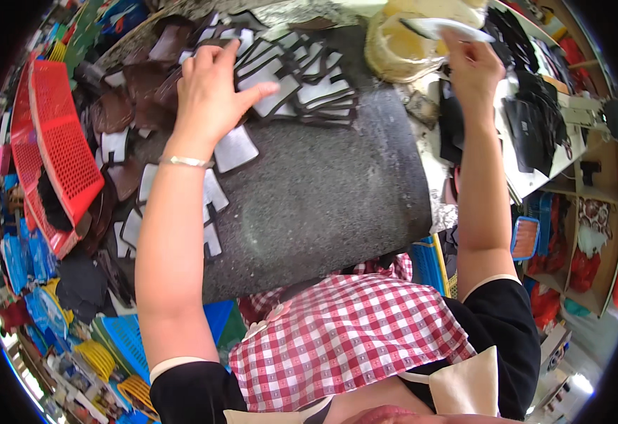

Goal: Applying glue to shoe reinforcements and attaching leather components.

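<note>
My left hand (pixel 209 92) reaches over the far left of the dark work mat, thumb spread from the fingers. Its fingertips are at the pile of small cut leather pieces (pixel 270 78), which show pale grey faces and dark edges. Whether it touches one I cannot tell. At the far right, my right hand (pixel 475 67) is closed on a flat white tool (pixel 447 30) with a dark left end; its exact kind is unclear. The tool is held above the rim of a wide yellowish tub (pixel 387 49), crusted and apparently coated with glue.
Brown leather pieces (pixel 143 85) lie beyond my left forearm, with a red perforated basket (pixel 62 134) beside them. The dark mat (pixel 309 198) covers the table before me. Black pieces (pixel 535 120) lie on a white surface at right, near wooden shelves (pixel 588 268).
</note>
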### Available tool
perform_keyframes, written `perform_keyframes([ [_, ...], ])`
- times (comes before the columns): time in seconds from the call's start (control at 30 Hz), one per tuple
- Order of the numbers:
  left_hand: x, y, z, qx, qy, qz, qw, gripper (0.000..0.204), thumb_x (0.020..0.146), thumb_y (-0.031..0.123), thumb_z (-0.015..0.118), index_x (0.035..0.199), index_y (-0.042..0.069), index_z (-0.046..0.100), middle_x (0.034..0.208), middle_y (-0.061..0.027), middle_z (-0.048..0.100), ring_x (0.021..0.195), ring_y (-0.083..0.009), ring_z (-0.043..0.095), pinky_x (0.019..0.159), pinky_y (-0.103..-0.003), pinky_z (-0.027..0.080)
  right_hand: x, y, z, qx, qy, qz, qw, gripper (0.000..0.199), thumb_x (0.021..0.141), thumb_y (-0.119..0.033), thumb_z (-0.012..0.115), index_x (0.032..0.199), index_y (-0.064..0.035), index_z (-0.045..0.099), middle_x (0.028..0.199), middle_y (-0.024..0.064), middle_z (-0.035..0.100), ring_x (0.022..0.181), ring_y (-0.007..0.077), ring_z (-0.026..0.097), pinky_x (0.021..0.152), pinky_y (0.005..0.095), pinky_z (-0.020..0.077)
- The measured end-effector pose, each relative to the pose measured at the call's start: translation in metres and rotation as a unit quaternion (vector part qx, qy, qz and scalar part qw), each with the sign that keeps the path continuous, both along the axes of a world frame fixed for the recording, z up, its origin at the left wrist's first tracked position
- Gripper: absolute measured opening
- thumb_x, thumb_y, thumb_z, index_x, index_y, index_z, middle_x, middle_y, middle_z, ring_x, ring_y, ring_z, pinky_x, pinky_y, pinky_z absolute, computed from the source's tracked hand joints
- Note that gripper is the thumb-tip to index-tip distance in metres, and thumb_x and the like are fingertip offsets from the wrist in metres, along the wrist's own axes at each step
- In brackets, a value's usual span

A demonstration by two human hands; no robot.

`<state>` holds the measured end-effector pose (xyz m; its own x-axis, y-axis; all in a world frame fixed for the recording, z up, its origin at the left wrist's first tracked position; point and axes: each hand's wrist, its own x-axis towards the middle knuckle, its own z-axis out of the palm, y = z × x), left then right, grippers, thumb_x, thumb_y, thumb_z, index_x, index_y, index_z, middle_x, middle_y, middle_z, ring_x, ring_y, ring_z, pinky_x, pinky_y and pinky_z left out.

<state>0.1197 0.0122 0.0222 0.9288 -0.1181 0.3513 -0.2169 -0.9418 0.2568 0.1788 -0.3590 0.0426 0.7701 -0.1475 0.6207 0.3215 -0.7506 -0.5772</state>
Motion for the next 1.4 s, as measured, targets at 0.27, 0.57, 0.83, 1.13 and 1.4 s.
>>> perform_keyframes([
  [0.27, -0.002, -0.02, -0.011, -0.153, -0.039, -0.083, 0.984, 0.05, 0.076, 0.016, 0.086, 0.117, 0.01, 0.058, 0.114, -0.0074, 0.064, 0.113, -0.0275, 0.061, 0.098, -0.043, 0.045, 0.005, 0.013, -0.01, -0.204, -0.011, 0.022, 0.979, 0.025, 0.091, -0.034, 0.071, 0.101, -0.0113, 0.075, 0.077, 0.0136, 0.07, 0.07, 0.0326, 0.07, 0.064, 0.0399, 0.0538],
  [0.57, -0.033, -0.012, 0.061, -0.321, 0.414, -0.334, 0.784, 0.037, 0.073, 0.002, 0.073, 0.11, 0.001, 0.069, 0.107, -0.0061, 0.069, 0.108, -0.019, 0.064, 0.102, -0.034, 0.046, 0.007, -0.009, -0.013, 0.276, 0.222, 0.142, 0.924, 0.026, 0.093, -0.023, 0.075, 0.101, 0.0016, 0.071, 0.079, 0.0048, 0.072, 0.066, 0.0069, 0.063, 0.061, 0.0184, 0.0466],
  [0.83, -0.075, -0.033, 0.033, -0.113, 0.174, -0.257, 0.944, 0.074, 0.072, 0.011, 0.082, 0.141, 0.007, 0.054, 0.127, -0.0137, 0.058, 0.12, -0.033, 0.055, 0.099, -0.04, 0.049, -0.001, -0.019, -0.035, 0.4, 0.199, 0.185, 0.875, 0.024, 0.095, -0.013, 0.071, 0.104, 0.0071, 0.063, 0.091, 0.013, 0.071, 0.077, 0.0182, 0.072, 0.063, 0.0234, 0.0556],
  [1.13, -0.124, -0.051, -0.004, -0.232, 0.218, 0.004, 0.948, 0.049, 0.076, 0.02, 0.087, 0.107, 0.002, 0.053, 0.093, -0.0179, 0.065, 0.078, -0.0362, 0.067, 0.07, -0.042, 0.056, -0.061, -0.003, -0.031, 0.497, 0.27, 0.295, 0.77, 0.019, 0.098, -0.011, 0.067, 0.107, 0.0051, 0.063, 0.084, 0.0088, 0.068, 0.07, 0.0134, 0.068, 0.06, 0.0202, 0.0538],
  [1.4, -0.103, -0.056, -0.028, -0.113, 0.005, -0.031, 0.993, 0.049, 0.08, 0.023, 0.084, 0.117, 0.003, 0.06, 0.098, -0.0126, 0.065, 0.087, -0.0266, 0.067, 0.078, -0.038, 0.055, -0.099, -0.001, -0.009, 0.504, 0.254, 0.34, 0.752, 0.018, 0.1, -0.01, 0.062, 0.11, 0.0054, 0.063, 0.084, 0.0094, 0.068, 0.07, 0.0132, 0.068, 0.059, 0.0216, 0.0531],
])
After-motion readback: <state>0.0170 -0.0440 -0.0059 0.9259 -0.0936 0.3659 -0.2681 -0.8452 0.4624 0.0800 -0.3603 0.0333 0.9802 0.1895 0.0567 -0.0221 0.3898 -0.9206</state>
